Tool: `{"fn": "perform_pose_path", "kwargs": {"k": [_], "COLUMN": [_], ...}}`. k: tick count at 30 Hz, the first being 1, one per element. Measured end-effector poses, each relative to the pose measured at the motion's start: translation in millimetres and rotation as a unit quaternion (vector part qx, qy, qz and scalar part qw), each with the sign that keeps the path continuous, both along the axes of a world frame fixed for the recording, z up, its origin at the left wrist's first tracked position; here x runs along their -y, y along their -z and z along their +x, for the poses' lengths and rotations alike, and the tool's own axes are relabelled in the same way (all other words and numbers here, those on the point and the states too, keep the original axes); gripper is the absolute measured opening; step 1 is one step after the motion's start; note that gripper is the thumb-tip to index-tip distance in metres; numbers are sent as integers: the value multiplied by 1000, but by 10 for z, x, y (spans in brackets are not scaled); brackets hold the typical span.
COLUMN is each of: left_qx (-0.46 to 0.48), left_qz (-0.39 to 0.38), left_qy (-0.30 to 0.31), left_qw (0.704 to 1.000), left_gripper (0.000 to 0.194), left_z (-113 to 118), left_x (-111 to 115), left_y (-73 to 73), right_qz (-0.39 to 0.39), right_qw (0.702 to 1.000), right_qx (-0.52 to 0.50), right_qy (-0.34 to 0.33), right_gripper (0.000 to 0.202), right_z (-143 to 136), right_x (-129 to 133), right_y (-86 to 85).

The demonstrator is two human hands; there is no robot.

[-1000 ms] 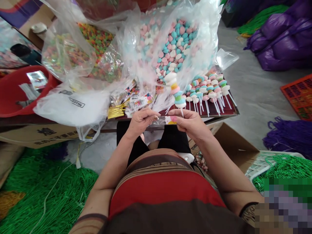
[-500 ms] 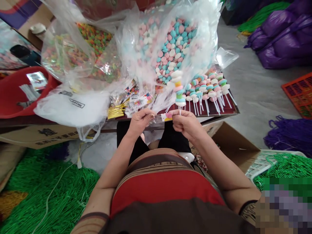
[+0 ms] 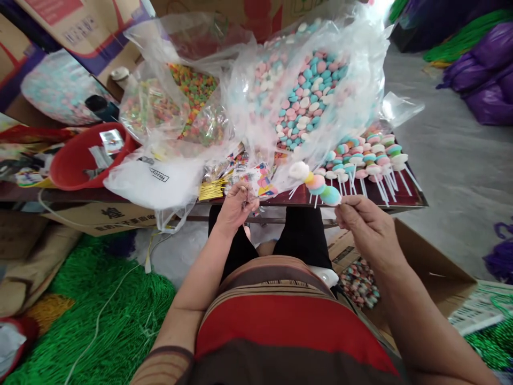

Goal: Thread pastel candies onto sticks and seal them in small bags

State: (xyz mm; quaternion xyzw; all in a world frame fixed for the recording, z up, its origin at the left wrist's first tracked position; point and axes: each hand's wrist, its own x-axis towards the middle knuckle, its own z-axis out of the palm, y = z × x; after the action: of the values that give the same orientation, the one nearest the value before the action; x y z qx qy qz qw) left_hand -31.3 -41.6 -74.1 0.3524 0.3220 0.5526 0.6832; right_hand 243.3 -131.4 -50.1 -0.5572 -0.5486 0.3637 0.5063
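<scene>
My right hand pinches the lower end of a marshmallow skewer, which leans to the left with its white top piece pointing toward the middle of the table. White, orange, pink, green and blue pieces are threaded along it; most of its stick is hidden. My left hand is closed on a clear plastic candy bag with a colourful print, just above the table's front edge. Beside that bag lie several yellow twist ties. More marshmallow skewers lie in a row on the right, white sticks toward me.
Behind my hands stand a big clear bag of marshmallows and a bag of gummy candy. A white plastic bag and a red basin are at left. An open cardboard box sits below the table on the right.
My right hand has let go of the bag's edge and moved right, tipping the skewer from upright to leaning left. My left hand keeps the bag. The view has shifted left.
</scene>
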Motion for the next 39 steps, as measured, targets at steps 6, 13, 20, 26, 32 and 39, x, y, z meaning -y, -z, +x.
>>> {"fn": "perform_pose_path", "kwargs": {"k": [6,13,20,26,32,39], "left_qx": [-14,-18,-31,-9,16,5], "left_qz": [-23,-29,-10,-27,-51,-55], "left_qy": [22,45,76,91,93,126], "left_qw": [999,998,997,995,994,990], "left_gripper": [54,49,42,43,43,45], "left_z": [1,-2,-21,-20,1,14], "left_x": [-18,-29,-66,-74,-71,-71], "left_y": [10,-13,-33,-48,-18,-67], "right_qz": [39,98,132,86,47,58], "right_qw": [993,981,974,993,998,997], "right_qx": [108,170,184,86,-22,-22], "right_qy": [-14,6,19,10,26,36], "right_gripper": [15,10,8,4,6,5], "right_z": [50,139,286,297,253,192], "right_x": [-40,-123,-209,-215,-199,-190], "right_y": [-76,-181,-249,-201,-38,-5]}}
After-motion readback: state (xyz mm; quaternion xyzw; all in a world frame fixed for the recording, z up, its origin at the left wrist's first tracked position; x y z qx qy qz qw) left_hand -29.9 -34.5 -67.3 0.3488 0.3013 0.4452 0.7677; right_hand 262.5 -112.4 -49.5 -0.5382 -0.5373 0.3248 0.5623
